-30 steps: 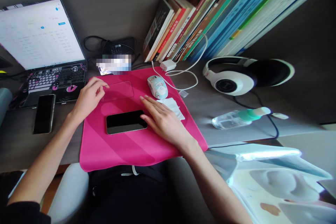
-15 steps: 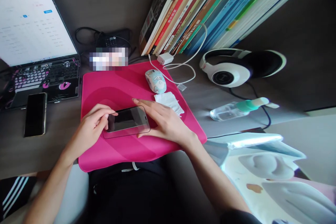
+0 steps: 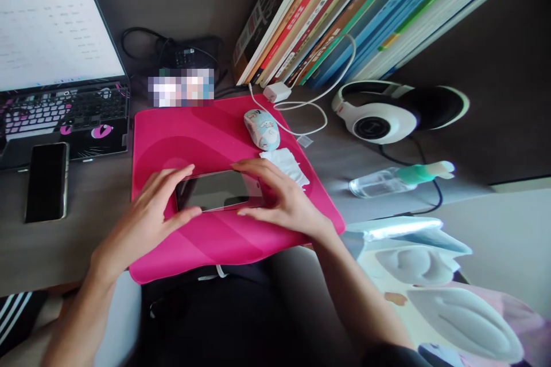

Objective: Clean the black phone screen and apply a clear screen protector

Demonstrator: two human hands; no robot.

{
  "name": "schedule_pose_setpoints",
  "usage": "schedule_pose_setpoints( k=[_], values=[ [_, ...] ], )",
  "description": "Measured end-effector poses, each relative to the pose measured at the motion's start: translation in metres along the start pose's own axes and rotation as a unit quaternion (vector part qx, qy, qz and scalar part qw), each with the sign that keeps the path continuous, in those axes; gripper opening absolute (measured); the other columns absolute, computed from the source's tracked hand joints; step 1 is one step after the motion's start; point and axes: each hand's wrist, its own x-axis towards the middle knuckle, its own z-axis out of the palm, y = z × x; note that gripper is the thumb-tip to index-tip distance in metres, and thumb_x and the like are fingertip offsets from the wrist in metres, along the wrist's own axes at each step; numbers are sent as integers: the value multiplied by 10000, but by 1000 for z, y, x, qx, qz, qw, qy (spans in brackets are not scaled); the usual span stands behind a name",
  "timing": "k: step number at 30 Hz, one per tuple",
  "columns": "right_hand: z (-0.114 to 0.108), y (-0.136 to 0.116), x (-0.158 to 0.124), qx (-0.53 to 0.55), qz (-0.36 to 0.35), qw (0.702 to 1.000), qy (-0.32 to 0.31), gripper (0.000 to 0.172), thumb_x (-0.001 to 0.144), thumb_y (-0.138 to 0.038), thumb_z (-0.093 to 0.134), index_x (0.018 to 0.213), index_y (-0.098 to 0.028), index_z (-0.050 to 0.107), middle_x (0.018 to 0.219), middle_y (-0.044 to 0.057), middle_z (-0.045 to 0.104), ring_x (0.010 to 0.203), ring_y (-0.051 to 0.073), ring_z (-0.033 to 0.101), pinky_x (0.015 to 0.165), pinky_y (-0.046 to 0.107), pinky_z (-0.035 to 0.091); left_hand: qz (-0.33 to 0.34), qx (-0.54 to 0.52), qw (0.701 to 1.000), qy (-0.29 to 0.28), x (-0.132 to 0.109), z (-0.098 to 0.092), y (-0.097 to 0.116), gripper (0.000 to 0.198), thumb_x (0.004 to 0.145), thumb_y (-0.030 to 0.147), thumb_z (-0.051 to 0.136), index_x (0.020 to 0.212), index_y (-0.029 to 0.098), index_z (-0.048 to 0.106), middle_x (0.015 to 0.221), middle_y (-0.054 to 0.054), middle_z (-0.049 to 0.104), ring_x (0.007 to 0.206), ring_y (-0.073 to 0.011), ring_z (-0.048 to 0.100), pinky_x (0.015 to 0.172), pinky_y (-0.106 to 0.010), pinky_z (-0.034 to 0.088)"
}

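Phone (image 3: 215, 190) lies between curled fingers (image 3: 172, 176) of left hand (image 3: 148, 212) and right hand (image 3: 286, 203), gripped at both ends.

Open laptop (image 3: 55, 40), dark phone (image 3: 46, 181) beside it, leaning books (image 3: 344, 17), white headphones (image 3: 387, 117), spray bottle (image 3: 396, 179).

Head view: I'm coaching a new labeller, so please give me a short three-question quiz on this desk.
1. True or false: the mouse lies on the bare desk, off the pink mat.
2. What lies between the mouse and the right hand? A. white wipe B. spray bottle C. headphones
3. Fill in: the left hand and the right hand each have a grip on one end of the ___ on the mat.

Key: 1. False, it rests on the mat. 2. A. 3. phone.
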Motion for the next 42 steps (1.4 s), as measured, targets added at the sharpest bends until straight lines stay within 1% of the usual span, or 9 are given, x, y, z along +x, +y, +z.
schedule_pose_setpoints(
  k=[2,4,6,10,14,24,32,39,42],
  values=[
    [-2,1,0,2,16,1000,-5,683,923,-480,829,1531,-312,568,1448,111,674,1353,333,653,1162,528,549,-5,35,997,-67,-3,-1,-7,906,965,680,678,1710,414,237,1718,-64,406,1572,-362,412,1234,-519,468],
    [-2,0,0,2,22,999,-22,674,940,-478,810,1540,-308,556,1459,114,664,1366,328,646,1171,527,542,-28,67,994,-76,-6,1,-12,979,953,718,661,1735,412,159,1744,-88,355,1591,-407,371,1235,-576,457],
    [-1,0,0,-1,29,999,-41,676,966,-478,779,1569,-313,523,1492,117,640,1400,325,624,1191,529,526,-32,79,994,-70,-6,4,-15,939,979,705,629,1738,398,169,1702,-105,400,1559,-405,418,1240,-589,446],
    [2,1,0,-14,47,997,-60,734,991,-484,744,1639,-335,434,1575,120,575,1476,321,562,1243,536,475,-13,80,996,-47,-3,10,-15,764,1017,647,612,1679,367,356,1546,-107,522,1443,-366,540,1230,-573,456],
    [3,3,0,-24,61,996,-65,805,990,-508,738,1682,-346,359,1634,118,529,1522,316,514,1275,547,432,-14,81,996,-38,-2,10,-13,705,1007,641,633,1612,336,438,1525,-112,518,1423,-361,548,1212,-571,469],
    [4,4,2,-34,71,995,-69,707,1011,-515,704,1646,-366,434,1600,109,546,1496,310,539,1263,536,450,-46,79,994,-61,-2,7,-18,738,986,699,626,1608,352,436,1499,-102,513,1391,-336,574,1202,-543,483],
    [5,7,1,-44,76,993,-76,722,1025,-495,689,1666,-333,399,1618,128,534,1507,304,529,1269,534,438,-50,66,995,-63,-6,3,-22,761,995,674,635,1629,342,375,1535,-97,492,1444,-331,528,1231,-523,448],
    [6,8,-1,-52,84,992,-83,748,1021,-513,683,1684,-354,373,1650,121,520,1527,340,508,1281,587,412,-36,65,996,-56,-5,-2,-24,656,968,678,670,1477,306,492,1463,-106,535,1417,-358,531,1204,-549,458],
    [6,8,-2,-55,83,991,-86,738,1022,-509,681,1680,-350,385,1650,120,523,1521,342,513,1276,587,417,-26,72,995,-68,-4,-3,-27,637,976,648,678,1478,301,494,1458,-98,539,1414,-349,527,1211,-536,447]
  ],
)
